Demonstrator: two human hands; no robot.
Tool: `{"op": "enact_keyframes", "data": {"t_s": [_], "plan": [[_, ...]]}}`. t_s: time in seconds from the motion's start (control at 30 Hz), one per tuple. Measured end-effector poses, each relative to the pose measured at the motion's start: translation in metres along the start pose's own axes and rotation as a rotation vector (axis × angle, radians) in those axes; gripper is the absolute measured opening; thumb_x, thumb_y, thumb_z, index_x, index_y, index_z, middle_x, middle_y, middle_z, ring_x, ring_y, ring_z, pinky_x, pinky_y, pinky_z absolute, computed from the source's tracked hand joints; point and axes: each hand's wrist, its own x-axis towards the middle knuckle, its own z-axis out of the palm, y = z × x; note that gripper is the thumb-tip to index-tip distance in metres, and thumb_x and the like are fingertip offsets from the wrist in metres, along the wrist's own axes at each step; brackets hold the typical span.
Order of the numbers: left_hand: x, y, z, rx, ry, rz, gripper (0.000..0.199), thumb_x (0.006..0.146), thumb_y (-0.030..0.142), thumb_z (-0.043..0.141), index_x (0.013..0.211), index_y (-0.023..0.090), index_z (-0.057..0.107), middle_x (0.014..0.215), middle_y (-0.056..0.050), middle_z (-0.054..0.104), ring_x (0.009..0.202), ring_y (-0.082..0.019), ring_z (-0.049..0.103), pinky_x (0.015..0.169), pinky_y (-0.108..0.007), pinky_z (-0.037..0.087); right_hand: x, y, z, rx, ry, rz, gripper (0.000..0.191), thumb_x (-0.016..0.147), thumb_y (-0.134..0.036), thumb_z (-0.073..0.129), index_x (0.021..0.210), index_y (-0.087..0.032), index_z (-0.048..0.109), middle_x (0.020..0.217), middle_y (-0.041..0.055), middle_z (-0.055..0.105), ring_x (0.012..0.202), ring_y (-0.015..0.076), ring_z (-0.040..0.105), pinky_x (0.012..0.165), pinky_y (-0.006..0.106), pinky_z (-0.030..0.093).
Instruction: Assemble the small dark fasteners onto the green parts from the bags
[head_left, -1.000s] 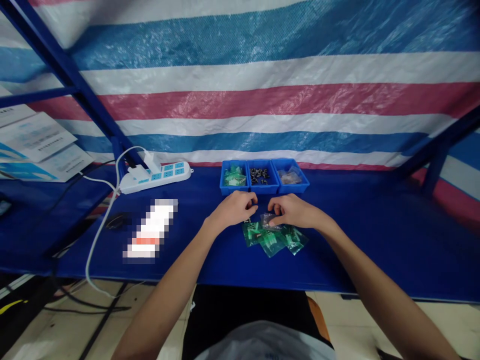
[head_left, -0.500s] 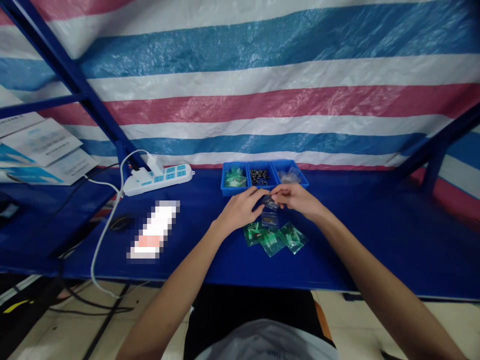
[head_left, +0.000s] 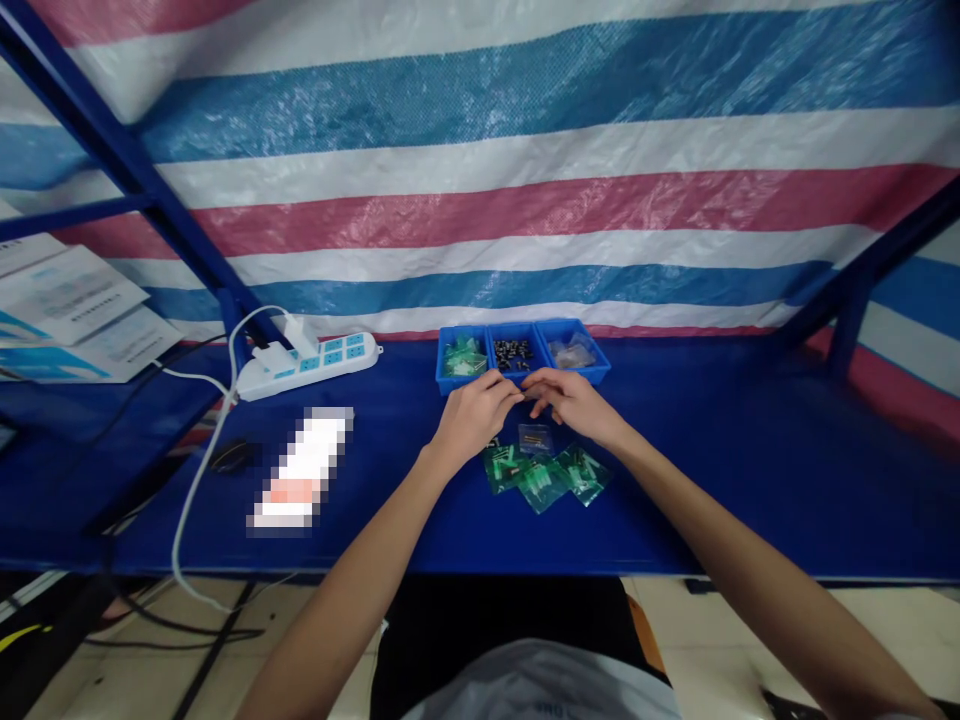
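Observation:
My left hand (head_left: 478,408) is closed in front of the blue bins, its fingers pressed together; what they hold is too small to make out. Beside it my right hand (head_left: 574,400) has its fingers apart and curved, with nothing visible in them. Below the hands lies a small clear bag (head_left: 535,438) with brass-coloured pieces. Three green bags are nearer me: a left one (head_left: 504,467), a middle one (head_left: 543,482) and a right one (head_left: 583,474). The bins hold green bags (head_left: 463,356), small black parts (head_left: 513,352) and clear bags (head_left: 573,352).
A white power strip (head_left: 307,366) with plugs and a white cable (head_left: 196,490) is at the left. Near it are a black mouse (head_left: 234,456) and a blurred-out flat object (head_left: 304,470). White boxes (head_left: 82,310) stand far left; a striped sheet (head_left: 525,210) hangs behind.
The view has shifted slightly. The clear bag that was between my hands no longer shows there. My left fingers have come together, and my right fingers have spread from their pinch.

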Motion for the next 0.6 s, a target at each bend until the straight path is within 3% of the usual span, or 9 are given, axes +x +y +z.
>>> {"op": "enact_keyframes", "data": {"t_s": [0.1, 0.3, 0.43, 0.5, 0.6], "plan": [[0.0006, 0.0, -0.0002, 0.021, 0.029, -0.06, 0.025, 0.104, 0.031, 0.043, 0.095, 0.019, 0.063, 0.095, -0.004, 0.065, 0.082, -0.016, 0.064, 0.069, -0.025, 0.048, -0.0023, -0.0006, 0.0023, -0.051, -0.034, -0.113, 0.02, 0.085, -0.013, 0.049, 0.097, -0.017, 0.064, 0.09, 0.005, 0.071, 0.07, 0.0154, 0.07, 0.058, 0.026, 0.047], [0.0019, 0.0008, 0.0, 0.003, 0.039, -0.139, 0.019, 0.102, 0.026, 0.045, 0.091, 0.018, 0.059, 0.092, -0.004, 0.066, 0.079, -0.016, 0.064, 0.066, -0.025, 0.047, -0.0032, -0.0023, 0.0056, 0.246, -0.116, -0.006, 0.032, 0.083, -0.021, 0.061, 0.115, -0.021, 0.06, 0.097, 0.0064, 0.073, 0.085, 0.0219, 0.073, 0.054, 0.025, 0.047], [0.0007, 0.0006, 0.0007, -0.097, 0.053, -0.091, 0.014, 0.099, 0.024, 0.049, 0.109, 0.019, 0.056, 0.086, -0.002, 0.066, 0.076, -0.016, 0.065, 0.067, -0.026, 0.05, -0.0009, -0.001, 0.0084, 0.312, -0.009, 0.033, 0.026, 0.081, -0.032, 0.069, 0.103, -0.019, 0.064, 0.082, 0.0051, 0.072, 0.08, 0.0218, 0.072, 0.053, 0.025, 0.046], [0.0007, 0.0012, 0.0004, -0.137, 0.058, -0.037, 0.03, 0.094, 0.016, 0.049, 0.124, 0.019, 0.05, 0.089, -0.002, 0.066, 0.079, -0.016, 0.066, 0.072, -0.027, 0.052, 0.0006, 0.0019, 0.0088, 0.327, 0.077, 0.037, 0.026, 0.08, -0.035, 0.07, 0.1, -0.019, 0.063, 0.076, 0.0033, 0.07, 0.074, 0.0195, 0.069, 0.052, 0.024, 0.045], [0.0016, 0.0021, -0.0002, -0.108, 0.067, 0.045, 0.038, 0.09, 0.007, 0.046, 0.125, 0.019, 0.05, 0.098, -0.005, 0.066, 0.088, -0.017, 0.066, 0.078, -0.028, 0.054, 0.0025, 0.0068, 0.0081, 0.355, 0.175, 0.044, 0.031, 0.079, -0.035, 0.069, 0.104, -0.02, 0.06, 0.069, -0.0005, 0.066, 0.065, 0.0162, 0.065, 0.05, 0.024, 0.042]]}}
